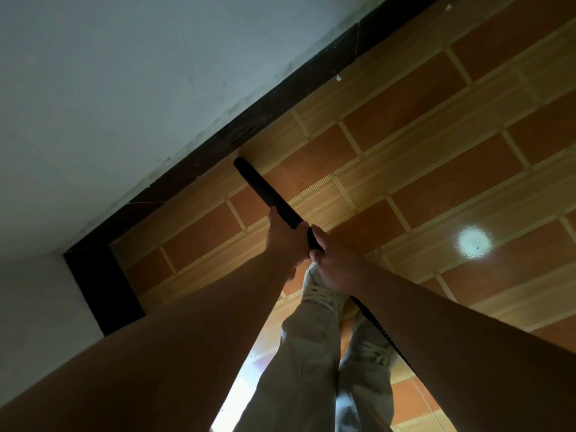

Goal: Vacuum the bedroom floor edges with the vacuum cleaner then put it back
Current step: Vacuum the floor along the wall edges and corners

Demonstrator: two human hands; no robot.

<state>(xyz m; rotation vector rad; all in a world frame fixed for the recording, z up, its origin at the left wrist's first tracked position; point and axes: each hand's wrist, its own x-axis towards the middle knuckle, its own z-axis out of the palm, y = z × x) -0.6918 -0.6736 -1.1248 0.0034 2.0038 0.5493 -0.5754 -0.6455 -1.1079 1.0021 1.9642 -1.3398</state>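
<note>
Orange-tiled floor (405,169) meets a white wall (124,73) at a dark skirting board (218,145). Vacuum nozzle (265,188): black, long axis running from the hands up-left toward the skirting, tip low at the floor just beside the board; can't tell if it touches. Left hand (283,241) wraps the tube in front, nearer the tip. Right hand (335,261) clamps it directly behind, touching the left. Ribbed hose (377,325) trails back from the right hand past the person's shoes (321,291). Judgement: edge pass underway; next stroke probably slides the tip along the skirting line, crosswise to the tube's axis, left hand steering.
</note>
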